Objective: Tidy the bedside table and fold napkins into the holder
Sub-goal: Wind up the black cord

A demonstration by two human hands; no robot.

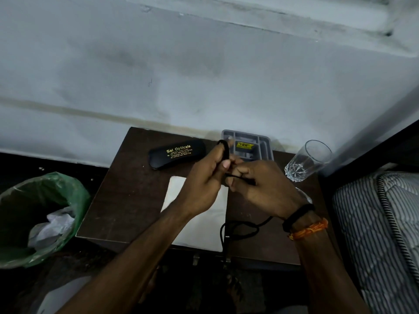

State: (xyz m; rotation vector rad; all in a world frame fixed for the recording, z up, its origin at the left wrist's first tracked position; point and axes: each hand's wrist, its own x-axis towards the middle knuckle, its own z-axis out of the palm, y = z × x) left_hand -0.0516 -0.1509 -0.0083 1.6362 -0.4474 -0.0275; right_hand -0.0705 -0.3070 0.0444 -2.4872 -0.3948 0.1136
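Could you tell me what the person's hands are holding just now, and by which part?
Both hands hold a black cable: the left hand grips a coiled loop of it, the right hand pinches the strand beside it.

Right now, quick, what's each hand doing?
Left hand: gripping a loop of the black cord.
Right hand: pinching the same cord.

The black spectacle case reads "Sai Opticals" in gold.
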